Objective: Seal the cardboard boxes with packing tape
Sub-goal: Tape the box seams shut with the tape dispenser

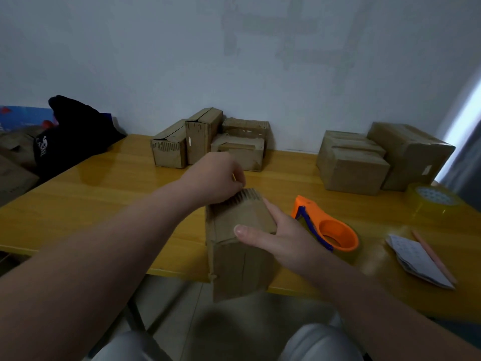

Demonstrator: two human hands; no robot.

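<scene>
Head view, looking down over a yellow wooden tabletop (104,194) set against a pale wall (260,74). Centre, near: a long cardboard box (239,251) is held at the near edge of the tabletop, its near end reaching past that edge; whether its underside rests on the wood cannot be told. The left hand (216,178) has its fingers curled over the far top end of the box, at the exposed corrugated edge. The right hand (276,233) grips the box from the right, with the thumb laid flat across the top face and the fingers along the right side. Just right of that hand, an orange tape dispenser (330,227) with a blue blade arm lies on the tabletop. Far right: a roll of clear tape (432,199) lies flat, near a group of larger boxes (377,157) packed closely together. Far centre, by the wall: four smaller boxes (208,144), one upright, two stacked. Near right: a folded paper (416,259) with a pencil (434,256) along its right side. Far left: a black bag (73,131) at the end of the tabletop.
</scene>
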